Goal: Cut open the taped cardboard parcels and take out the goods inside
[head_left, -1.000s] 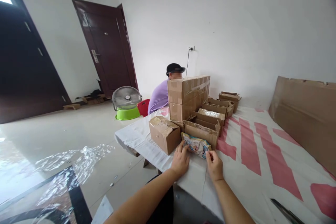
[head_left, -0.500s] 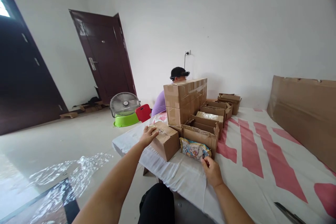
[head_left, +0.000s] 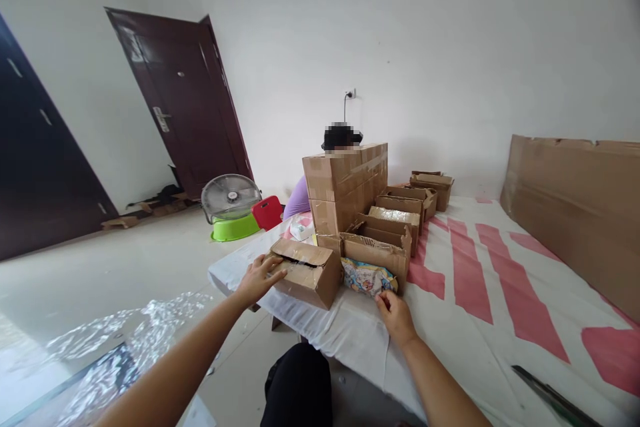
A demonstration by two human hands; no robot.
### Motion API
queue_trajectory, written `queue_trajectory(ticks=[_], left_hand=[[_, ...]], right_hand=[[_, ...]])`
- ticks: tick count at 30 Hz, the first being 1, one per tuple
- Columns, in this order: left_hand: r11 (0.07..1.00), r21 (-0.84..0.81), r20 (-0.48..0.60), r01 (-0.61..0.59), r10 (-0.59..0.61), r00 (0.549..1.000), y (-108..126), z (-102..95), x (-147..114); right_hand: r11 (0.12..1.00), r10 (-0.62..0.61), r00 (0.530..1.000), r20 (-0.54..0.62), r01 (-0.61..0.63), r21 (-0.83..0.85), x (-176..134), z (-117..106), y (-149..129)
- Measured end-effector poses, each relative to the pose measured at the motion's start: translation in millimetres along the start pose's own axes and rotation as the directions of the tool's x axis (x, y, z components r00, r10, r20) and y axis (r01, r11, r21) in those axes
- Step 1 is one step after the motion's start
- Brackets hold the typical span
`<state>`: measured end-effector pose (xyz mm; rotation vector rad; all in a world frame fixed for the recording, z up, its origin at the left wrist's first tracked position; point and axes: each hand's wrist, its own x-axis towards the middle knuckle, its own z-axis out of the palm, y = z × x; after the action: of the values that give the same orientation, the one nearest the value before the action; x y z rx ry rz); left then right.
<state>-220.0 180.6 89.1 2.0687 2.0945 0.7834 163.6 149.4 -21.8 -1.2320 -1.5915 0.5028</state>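
A plain white wall [head_left: 450, 47] stands behind my table, which is spread with a white cloth [head_left: 430, 347] patterned in red. The printed packet [head_left: 367, 275] sits on it, close in front of an open carton [head_left: 373, 250]; whether it leans on that carton I can't tell. I'd expect it to be light and soft, its film a bit slippery, best taken by the crimped end rather than squeezed in the middle. My right hand [head_left: 397, 319] has thumb and forefinger pinched together on its lower right edge. My left hand [head_left: 259, 278] is loosely spread, fingertips resting on the top of the brown box [head_left: 329, 283] just beside the packet, where a gap shows between the flaps. Beyond stand taped cartons [head_left: 320, 217], with a co-worker's purple sleeve [head_left: 298, 200] behind them.
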Motion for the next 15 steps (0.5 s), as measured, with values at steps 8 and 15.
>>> queue_trajectory(ticks=[8, 15], left_hand=[[0.998, -0.05, -0.06, -0.041, 0.038, 0.997, 12, -6.7, -64], [0.971, -0.22, -0.082, -0.093, 0.076, 0.994, 37, -17.2, -102]], right_hand=[[0.995, 0.019, 0.992, 0.122, -0.031, 0.092, -2, -2, -3], [0.977, -0.053, 0.962, 0.268, -0.005, 0.211, -13, 27, -53]])
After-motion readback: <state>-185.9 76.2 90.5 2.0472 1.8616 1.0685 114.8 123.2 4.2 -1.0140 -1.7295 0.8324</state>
